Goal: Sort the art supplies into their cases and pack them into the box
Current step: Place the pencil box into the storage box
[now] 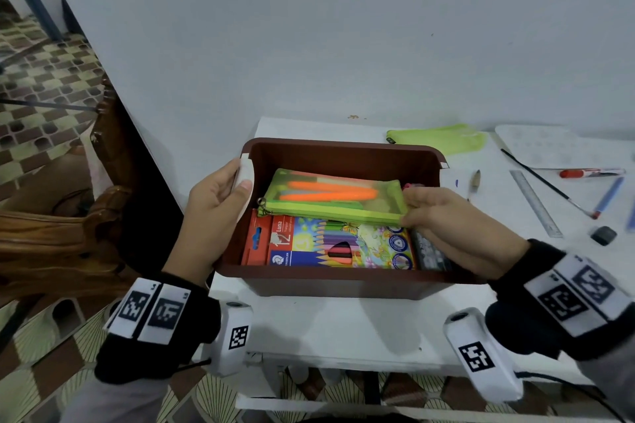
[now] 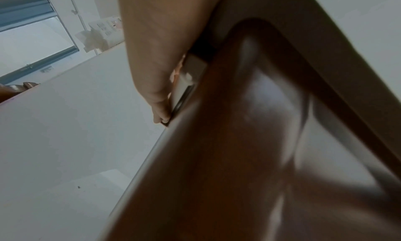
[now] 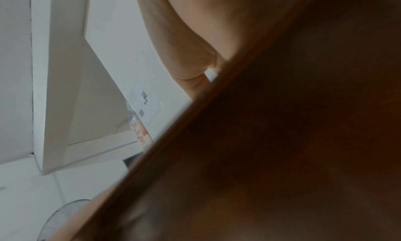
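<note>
green pouch going into the brown box, both hands at the box

the left hand (image 1: 214, 197) grips the white clip (image 1: 244, 171) on the left rim of the brown box (image 1: 343, 151), thumb over it and fingers curled behind. the right hand (image 1: 446, 220) pinches the right end of the green pouch (image 1: 331, 199), which holds orange markers (image 1: 326, 192) and lies tilted inside the box on top of the coloured pencil pack (image 1: 330, 244). the box sits on the white table (image 1: 343, 326); a second green pouch (image 1: 438, 138), a ruler (image 1: 536, 203), a red marker (image 1: 589, 173) and an eraser (image 1: 603, 234) lie on the table to the right.
</note>
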